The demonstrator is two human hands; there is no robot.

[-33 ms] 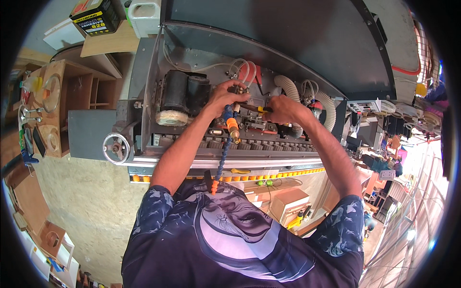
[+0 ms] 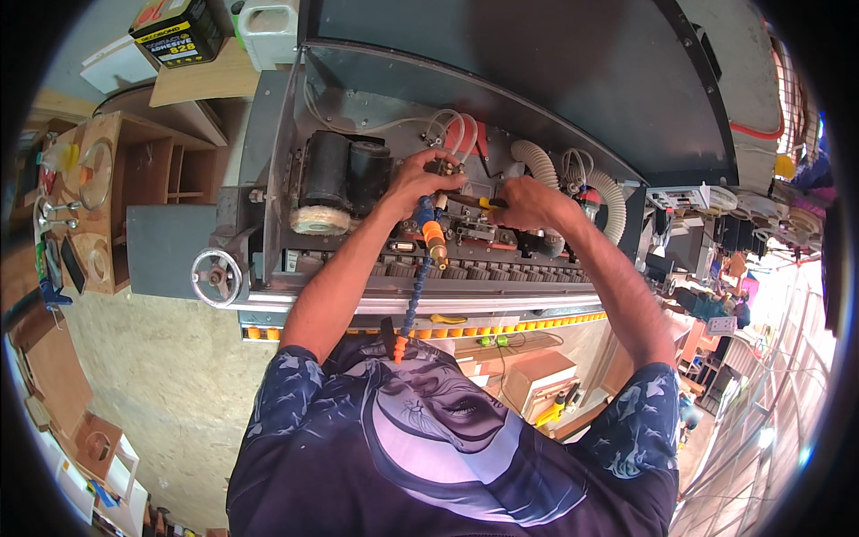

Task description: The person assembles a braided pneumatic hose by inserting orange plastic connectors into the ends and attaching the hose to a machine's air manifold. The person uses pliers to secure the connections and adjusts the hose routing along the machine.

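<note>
My left hand (image 2: 420,183) reaches into the open machine (image 2: 268,201), its fingers closed around a small metal fitting (image 2: 455,170) with clear tubes above it. My right hand (image 2: 535,204) is closed on a hand tool with a yellow-and-black handle (image 2: 489,204). The tool's dark end points left, toward the fitting by my left fingers; its exact kind is hard to make out. Just below my left hand hangs a jointed blue coolant-type hose (image 2: 417,291) with an orange section and a brass nozzle (image 2: 439,261).
Black motors (image 2: 326,170) and a pale buffing wheel (image 2: 320,220) stand left of my hands. A ribbed white hose (image 2: 535,163) curves at the right. The raised dark cover (image 2: 555,72) rises behind. A handwheel (image 2: 216,276) juts out at front left. Yellow-handled pliers (image 2: 447,319) lie on the front ledge.
</note>
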